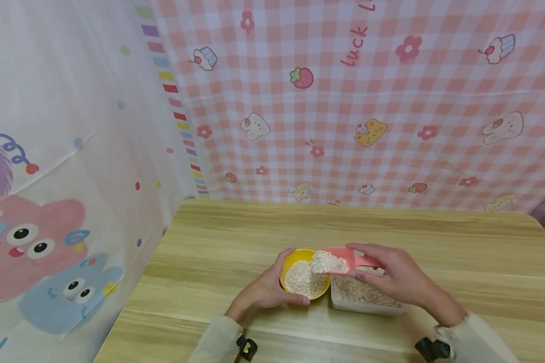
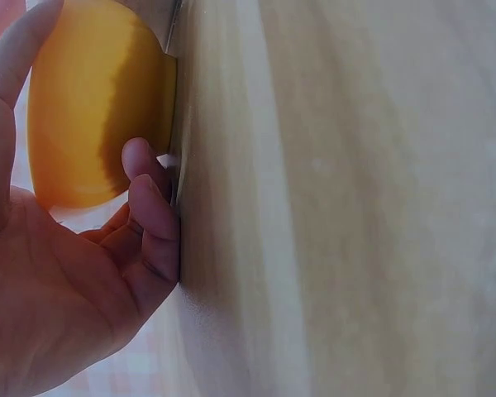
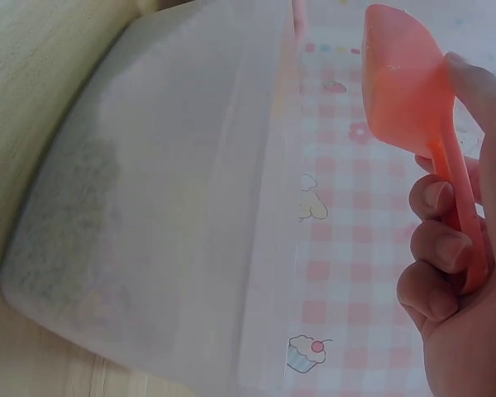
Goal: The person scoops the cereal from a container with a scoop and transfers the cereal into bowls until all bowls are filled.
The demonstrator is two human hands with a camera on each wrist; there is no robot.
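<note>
My left hand [image 1: 265, 288] curves round the left side of a yellow bowl [image 1: 300, 255] on the table, thumb along its near rim. Oat flakes [image 1: 305, 282] fill part of it. In the left wrist view the bowl's smooth outer wall [image 2: 83, 107] stands beside my palm. My right hand [image 1: 397, 277] grips the handle of a pink scoop [image 1: 344, 254]. Heaped oats [image 1: 327, 263] lie in the scoop, whose front edge is over the bowl's right side. In the right wrist view my fingers [image 3: 442, 244] wrap the scoop's handle.
Below the scoop, right beside the bowl, stands a whitish translucent tub [image 1: 368, 306] holding more oats. The wood-grain table [image 1: 218, 242] reaches back to a pink checked cloth [image 1: 272, 151]. A white printed cloth [image 1: 95, 166] hangs on the left.
</note>
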